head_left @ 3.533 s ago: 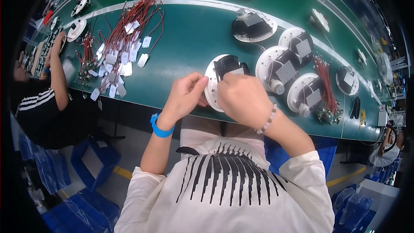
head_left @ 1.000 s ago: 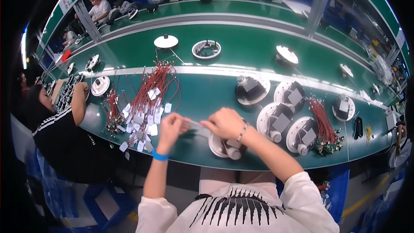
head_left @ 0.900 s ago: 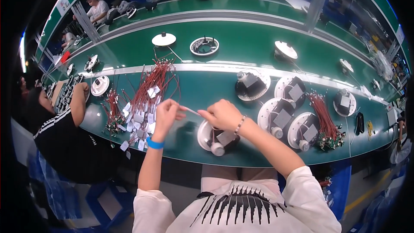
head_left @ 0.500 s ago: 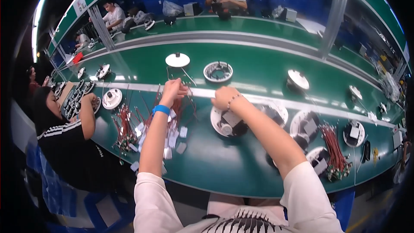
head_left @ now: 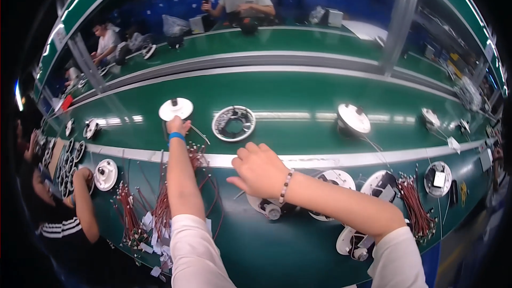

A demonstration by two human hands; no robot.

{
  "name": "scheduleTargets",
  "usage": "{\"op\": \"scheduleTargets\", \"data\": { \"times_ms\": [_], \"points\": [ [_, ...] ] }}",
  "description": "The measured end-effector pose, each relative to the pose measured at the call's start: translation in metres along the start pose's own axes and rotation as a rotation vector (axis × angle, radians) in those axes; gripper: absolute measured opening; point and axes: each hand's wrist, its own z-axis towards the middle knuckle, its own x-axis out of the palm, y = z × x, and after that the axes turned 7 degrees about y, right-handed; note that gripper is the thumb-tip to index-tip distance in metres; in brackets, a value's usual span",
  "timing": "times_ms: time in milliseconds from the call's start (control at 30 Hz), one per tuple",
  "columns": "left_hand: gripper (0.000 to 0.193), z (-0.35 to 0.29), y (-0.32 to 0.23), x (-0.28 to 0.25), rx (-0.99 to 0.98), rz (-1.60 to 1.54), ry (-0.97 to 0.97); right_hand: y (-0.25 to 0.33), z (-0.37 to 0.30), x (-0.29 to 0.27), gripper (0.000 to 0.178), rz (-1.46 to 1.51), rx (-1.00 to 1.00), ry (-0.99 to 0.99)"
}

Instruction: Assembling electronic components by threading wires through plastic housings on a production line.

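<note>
My left hand (head_left: pixel 178 126), with a blue band on its wrist, is at the near rim of a white round housing (head_left: pixel 174 110) that has a black block on top. Its fingers appear closed on that rim, partly hidden, and the thumb points aside. My right hand (head_left: pixel 260 172), wearing a beaded bracelet, hovers palm down with its thumb spread away and nothing visible in it. Under that wrist, partly covered, lies a round white unit with a grey cylinder (head_left: pixel 273 212). Between and beyond the hands sits a white ring-shaped housing (head_left: pixel 233 124) with a dark inside.
Bundles of red wires (head_left: pixel 160 208) with white tags lie left of me; another wire bundle (head_left: pixel 416 208) lies right. More round units (head_left: pixel 381 186) stand near my right forearm. A metal rail (head_left: pixel 298 161) crosses the bench. A co-worker (head_left: pixel 64 213) works at left, others beyond the frame.
The view has shifted. My left hand has left the wire bundle's far end and reached the white round housing. My right hand has loosened, its thumb now spread, and swung left.
</note>
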Motion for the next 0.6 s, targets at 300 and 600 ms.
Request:
{"op": "scheduleTargets", "data": {
  "times_ms": [300,600],
  "points": [
    [0.037,-0.108,-0.114,-0.014,0.349,0.037,0.312,0.001,-0.052,-0.063,0.023,0.306,0.049,-0.086],
    [0.037,-0.369,-0.114,-0.076,0.628,0.048,0.743,0.056,-0.108,-0.066,0.074,1.784,0.385,0.410]
  ]
}}
